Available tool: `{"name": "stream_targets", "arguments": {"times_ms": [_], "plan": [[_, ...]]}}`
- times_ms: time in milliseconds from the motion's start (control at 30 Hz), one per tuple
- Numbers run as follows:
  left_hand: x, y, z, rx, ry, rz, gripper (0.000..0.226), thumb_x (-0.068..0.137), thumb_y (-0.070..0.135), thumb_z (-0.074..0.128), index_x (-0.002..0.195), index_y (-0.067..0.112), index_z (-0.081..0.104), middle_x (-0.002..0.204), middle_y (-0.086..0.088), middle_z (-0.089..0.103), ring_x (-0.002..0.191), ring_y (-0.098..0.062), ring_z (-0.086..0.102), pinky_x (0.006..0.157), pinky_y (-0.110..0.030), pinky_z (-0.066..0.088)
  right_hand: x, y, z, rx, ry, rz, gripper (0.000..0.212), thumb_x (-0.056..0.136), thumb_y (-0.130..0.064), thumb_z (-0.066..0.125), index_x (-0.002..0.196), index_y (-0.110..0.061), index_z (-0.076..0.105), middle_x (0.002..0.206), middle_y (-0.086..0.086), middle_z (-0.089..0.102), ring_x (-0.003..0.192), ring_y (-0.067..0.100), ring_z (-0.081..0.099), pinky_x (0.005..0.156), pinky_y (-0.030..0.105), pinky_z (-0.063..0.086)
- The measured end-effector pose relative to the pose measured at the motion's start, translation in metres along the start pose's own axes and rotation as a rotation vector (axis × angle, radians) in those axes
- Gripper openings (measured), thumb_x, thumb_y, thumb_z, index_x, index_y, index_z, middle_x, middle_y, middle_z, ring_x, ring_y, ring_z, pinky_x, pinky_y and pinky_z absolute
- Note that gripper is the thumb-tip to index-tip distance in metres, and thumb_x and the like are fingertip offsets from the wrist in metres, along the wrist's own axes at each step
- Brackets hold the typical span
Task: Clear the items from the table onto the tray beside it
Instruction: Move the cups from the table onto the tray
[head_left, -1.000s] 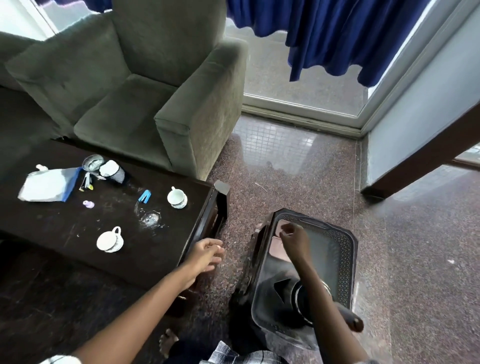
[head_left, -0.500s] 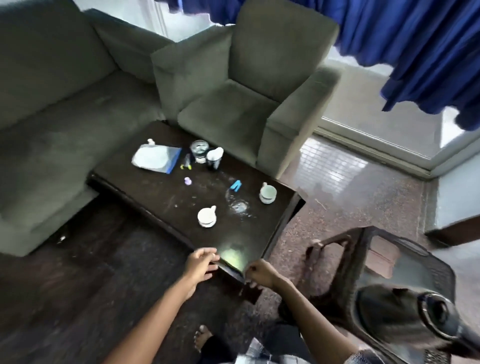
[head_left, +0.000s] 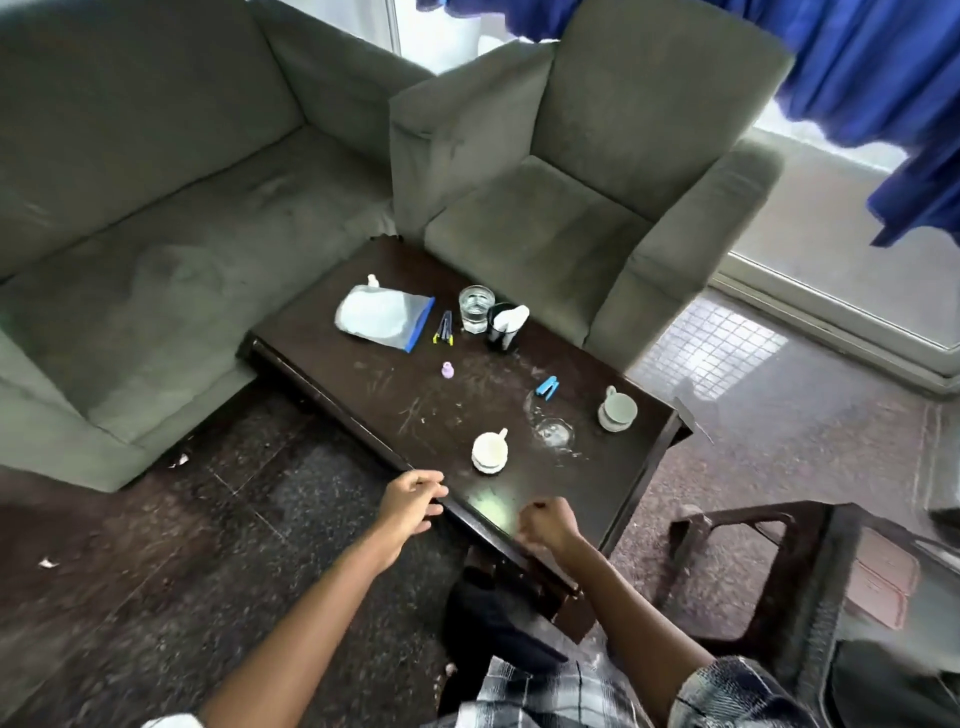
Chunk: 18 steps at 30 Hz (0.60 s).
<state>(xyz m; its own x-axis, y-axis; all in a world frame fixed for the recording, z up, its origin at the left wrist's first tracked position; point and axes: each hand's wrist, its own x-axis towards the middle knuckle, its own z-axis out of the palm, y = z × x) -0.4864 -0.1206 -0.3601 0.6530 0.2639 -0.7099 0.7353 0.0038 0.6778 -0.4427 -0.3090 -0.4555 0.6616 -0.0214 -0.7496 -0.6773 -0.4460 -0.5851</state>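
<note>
Grey sofa (head_left: 156, 234) and matching armchair (head_left: 571, 208) wrap round a low dark table (head_left: 415, 405) on a speckled stone floor, with a blue curtain (head_left: 857, 67) hanging at the top right, seen from a head camera looking down. On the table lie a clear zip bag (head_left: 382, 317) with a blue edge, a few pens (head_left: 444, 328), a glass of water (head_left: 475, 307), a black cup (head_left: 503, 330) stuffed with white tissue, a small lilac object (head_left: 447, 370), a blue clip (head_left: 548, 387), a clear glass dish (head_left: 553, 431) and two white cups on saucers, one near (head_left: 489, 451) and one toward the right end (head_left: 617, 410). The left hand (head_left: 410, 506) hangs relaxed at the table's near edge, fingers loosely bent, grasping nothing. The right hand (head_left: 548, 525) is clenched over the same edge, nothing visible in it. The dark tray (head_left: 826, 613) sits on a stool (head_left: 727, 545) just beside the table's right end; its contents are too blurred to tell. Judging by this, clearing has barely begun: every table item awaits moving, the near cup likely first.
</note>
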Motion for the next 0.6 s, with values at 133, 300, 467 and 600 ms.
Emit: {"name": "stream_targets", "arguments": {"times_ms": [133,300,467,600], "plan": [[0.033,0.029,-0.007,0.032,-0.018,0.016,0.021,0.093,0.016,0.048,0.110,0.018,0.060,0.100,0.001,0.067,0.084,-0.014,0.061,0.069,-0.024,0.046,0.048,-0.027,0.008,0.096,0.147,0.043,0.025,0.085,-0.003,0.045,0.062,-0.008,0.052,0.051,0.007,0.053,0.036,0.013,0.050,0.039,0.020,0.042],[0.073,0.067,-0.014,0.115,-0.040,0.011,0.018,0.092,0.013,0.050,0.107,0.018,0.059,0.087,0.006,0.065,0.069,-0.008,0.057,0.059,-0.019,0.041,0.107,-0.047,0.021,-0.004,0.136,0.096,0.022,0.079,-0.004,0.045,0.059,-0.009,0.054,0.061,0.013,0.059,0.056,0.025,0.057,0.057,0.036,0.051],[0.104,0.087,-0.018,0.133,-0.068,0.014,0.015,0.093,0.012,0.050,0.103,0.018,0.059,0.087,0.006,0.064,0.072,-0.009,0.058,0.062,-0.020,0.041,0.146,-0.057,0.040,-0.099,0.079,0.154,0.017,0.083,-0.011,0.048,0.093,-0.008,0.061,0.082,0.011,0.059,0.073,0.025,0.058,0.057,0.027,0.054],[0.122,0.080,-0.022,0.202,-0.111,-0.005,0.019,0.094,0.010,0.046,0.099,0.023,0.059,0.093,0.008,0.067,0.079,-0.009,0.061,0.068,-0.022,0.044,0.164,-0.053,0.057,-0.085,0.098,0.202,0.031,0.083,-0.010,0.049,0.111,0.001,0.056,0.103,0.022,0.065,0.084,0.038,0.067,0.064,0.039,0.059]]}}
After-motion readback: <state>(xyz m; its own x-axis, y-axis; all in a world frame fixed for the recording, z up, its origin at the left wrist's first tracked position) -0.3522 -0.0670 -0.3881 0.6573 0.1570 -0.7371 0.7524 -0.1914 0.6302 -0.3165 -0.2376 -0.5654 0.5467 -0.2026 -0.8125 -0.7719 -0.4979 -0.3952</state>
